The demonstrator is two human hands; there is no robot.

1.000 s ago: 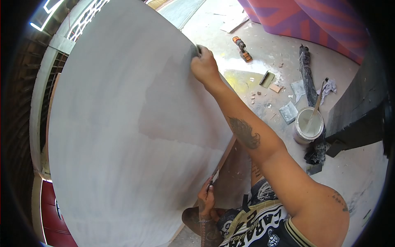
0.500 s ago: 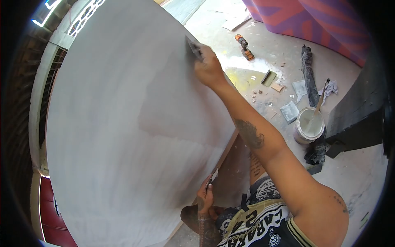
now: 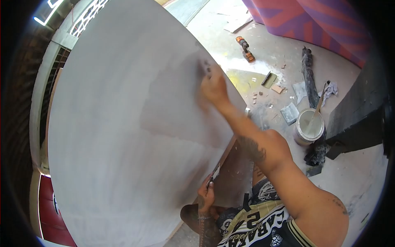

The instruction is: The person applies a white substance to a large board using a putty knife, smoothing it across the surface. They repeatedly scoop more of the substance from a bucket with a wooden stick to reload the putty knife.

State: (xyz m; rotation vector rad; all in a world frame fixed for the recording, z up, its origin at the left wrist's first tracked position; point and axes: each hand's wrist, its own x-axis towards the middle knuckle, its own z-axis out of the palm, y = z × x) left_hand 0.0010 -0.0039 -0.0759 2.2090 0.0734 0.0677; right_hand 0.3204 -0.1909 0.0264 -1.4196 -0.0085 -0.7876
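Observation:
A large, smooth grey-white panel (image 3: 107, 123) fills the left and middle of the view, with a darker, damp-looking patch (image 3: 168, 107) on its right part. Close to the panel's upper right edge is my right hand (image 3: 214, 87), closed around a putty knife whose blade is smeared by motion against the surface. Lower down, by the panel's bottom right edge, my left hand (image 3: 205, 195) grips a second putty knife (image 3: 214, 172). Its light blade points up and its dark handle is partly hidden by the fingers.
Right of the panel, an open paint can (image 3: 309, 126) with a stirring stick stands on the floor. An orange drill (image 3: 246, 49), a dark plastic-wrapped roll (image 3: 309, 74), a rag (image 3: 330, 88) and small scraps lie nearby. A dark stand (image 3: 358, 119) is at far right.
My right hand with its putty knife has moved down and slightly right along the panel's edge area. The left hand stays nearly in place, still holding its knife.

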